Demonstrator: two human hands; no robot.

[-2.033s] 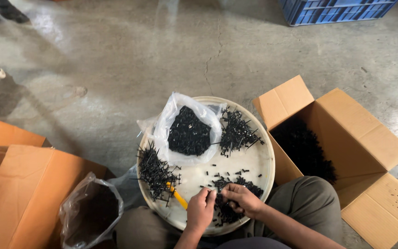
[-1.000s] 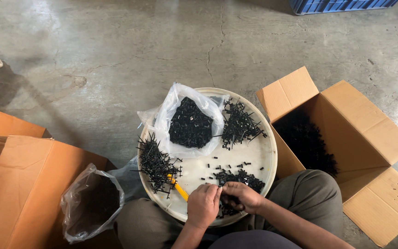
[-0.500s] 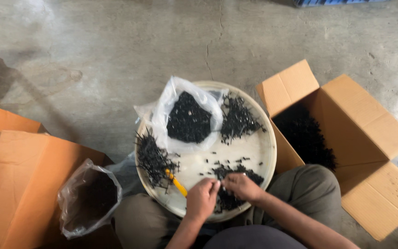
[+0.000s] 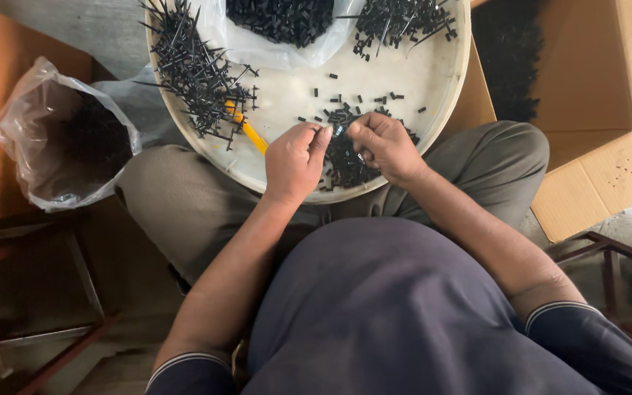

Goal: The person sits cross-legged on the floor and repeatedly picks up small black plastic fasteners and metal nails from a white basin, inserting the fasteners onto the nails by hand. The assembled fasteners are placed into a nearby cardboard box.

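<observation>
A round cream tray (image 4: 444,95) rests on my lap. My left hand (image 4: 294,161) and my right hand (image 4: 383,145) meet over a heap of small black pieces (image 4: 345,157) at the tray's near edge. The fingertips of both hands pinch together a thin black piece between them. A pile of long black screws (image 4: 195,69) lies at the tray's left, with a yellow-handled tool (image 4: 246,130) beside it. A clear bag of black pieces (image 4: 283,18) sits at the tray's far side, and more screws (image 4: 400,22) lie to its right.
An open cardboard box (image 4: 594,95) with dark parts inside stands at the right. A clear plastic bag (image 4: 60,139) of dark parts sits at the left against an orange-brown carton (image 4: 1,88). Metal stool legs (image 4: 53,322) show at lower left and right.
The view has tilted down and come much closer, so my torso and arms fill the bottom. Both hands stay together over the heap of small black pieces.
</observation>
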